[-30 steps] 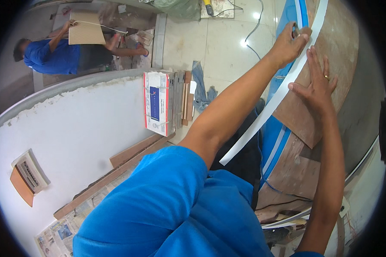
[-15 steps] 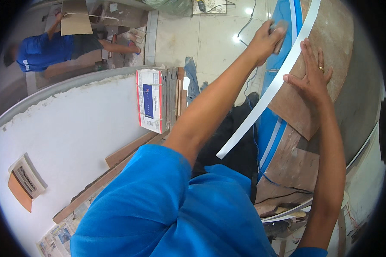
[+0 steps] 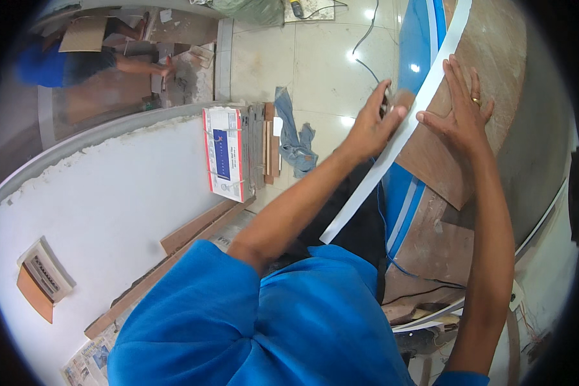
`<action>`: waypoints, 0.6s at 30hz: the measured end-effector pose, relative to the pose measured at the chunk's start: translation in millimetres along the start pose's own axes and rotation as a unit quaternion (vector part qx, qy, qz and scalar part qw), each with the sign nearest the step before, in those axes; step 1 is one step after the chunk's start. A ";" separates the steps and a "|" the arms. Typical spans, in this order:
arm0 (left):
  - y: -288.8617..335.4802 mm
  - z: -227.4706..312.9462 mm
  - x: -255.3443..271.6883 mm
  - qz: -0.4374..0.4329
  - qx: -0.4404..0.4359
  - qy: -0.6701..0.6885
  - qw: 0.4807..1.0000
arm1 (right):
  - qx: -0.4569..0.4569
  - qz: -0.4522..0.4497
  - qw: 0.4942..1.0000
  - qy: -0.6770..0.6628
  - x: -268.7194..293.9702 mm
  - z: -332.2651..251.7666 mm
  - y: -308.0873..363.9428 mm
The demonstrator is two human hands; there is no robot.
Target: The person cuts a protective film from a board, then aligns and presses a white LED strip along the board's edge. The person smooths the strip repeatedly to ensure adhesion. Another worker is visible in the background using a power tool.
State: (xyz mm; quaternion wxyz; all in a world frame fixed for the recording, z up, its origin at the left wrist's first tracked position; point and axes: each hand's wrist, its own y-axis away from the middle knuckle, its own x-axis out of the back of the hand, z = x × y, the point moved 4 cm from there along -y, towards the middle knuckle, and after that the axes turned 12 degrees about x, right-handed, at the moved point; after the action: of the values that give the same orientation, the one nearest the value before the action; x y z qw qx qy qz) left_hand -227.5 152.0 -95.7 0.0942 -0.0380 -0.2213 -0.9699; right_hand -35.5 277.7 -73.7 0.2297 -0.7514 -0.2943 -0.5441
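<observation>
My left hand (image 3: 370, 126) is closed round a small brownish block (image 3: 403, 99), blurred by motion, close to the edge of a long white strip (image 3: 368, 183). I cannot make out the block's exact kind. The strip runs along the edge of a brown wooden sheet (image 3: 495, 55), and its near end sticks out past the sheet over my dark trousers. My right hand (image 3: 464, 112) lies flat on the sheet with fingers spread, its thumb by the strip's edge. Under the strip and sheet is a glossy blue panel (image 3: 413, 55) with a white stripe.
To the left stand a white-and-red carton (image 3: 224, 154) and a low white wall (image 3: 128, 167). Blue-grey cloth (image 3: 296, 145) lies on the tiled floor. A blue cable (image 3: 405, 269) passes beside the panel. Behind the wall is another person in blue (image 3: 42, 64).
My left hand has moved with the block toward me along the strip. My right hand stays spread on the sheet. The other person has shifted left.
</observation>
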 end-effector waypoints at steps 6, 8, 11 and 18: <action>-111.4 44.2 -15.3 -0.037 -0.029 0.036 0.998 | 0.017 -0.004 1.000 0.009 0.5 -5.0 -6.5; -117.9 56.1 -20.8 -0.031 -0.045 0.047 0.997 | 0.016 -0.008 1.000 0.010 1.1 -6.1 -3.4; -60.5 11.7 -15.7 0.028 -0.036 -0.020 0.999 | 0.004 -0.004 1.000 0.018 -1.8 2.4 -6.3; -38.9 25.2 -3.2 -0.014 -0.002 -0.019 1.000 | -0.007 -0.008 1.000 0.021 -1.1 4.5 -4.1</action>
State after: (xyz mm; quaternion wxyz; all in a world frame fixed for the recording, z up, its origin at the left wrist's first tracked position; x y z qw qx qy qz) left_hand -231.3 197.9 -89.8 0.0764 -0.0537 -0.2212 -0.9707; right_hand -35.6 283.4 -76.0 0.2263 -0.7387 -0.2916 -0.5640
